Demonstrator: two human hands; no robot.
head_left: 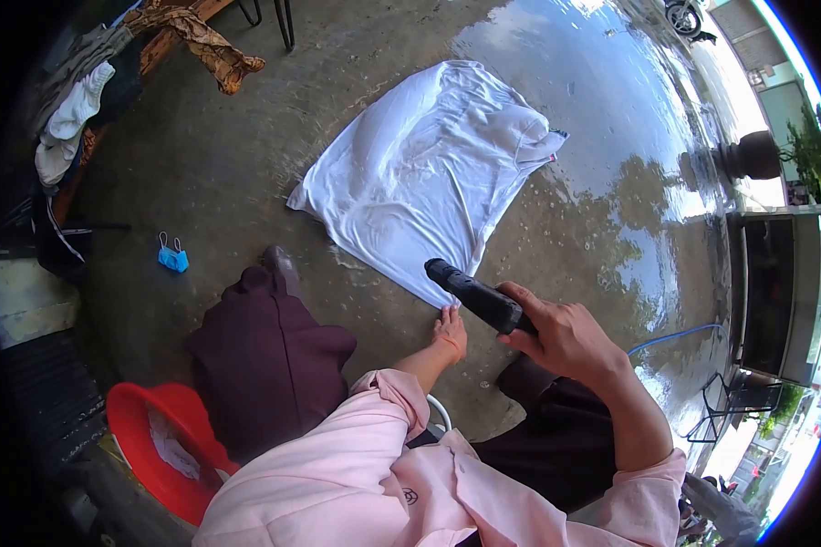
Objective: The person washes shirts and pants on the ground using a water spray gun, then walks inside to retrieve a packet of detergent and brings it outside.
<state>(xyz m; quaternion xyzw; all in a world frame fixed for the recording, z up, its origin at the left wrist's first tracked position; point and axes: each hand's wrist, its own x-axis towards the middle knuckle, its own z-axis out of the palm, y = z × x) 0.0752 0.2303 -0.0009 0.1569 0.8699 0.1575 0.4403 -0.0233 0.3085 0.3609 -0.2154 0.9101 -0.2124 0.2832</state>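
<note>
Near the frame's centre, the left hand point(451, 334) touches the lower corner of a wet white cloth garment point(420, 164), spread on the grey concrete floor point(246, 137) at upper centre; whether its fingers pinch, I cannot tell. Just right, the right hand point(567, 335) has fingers curled around an elongated black plastic tool point(479, 299).
</note>
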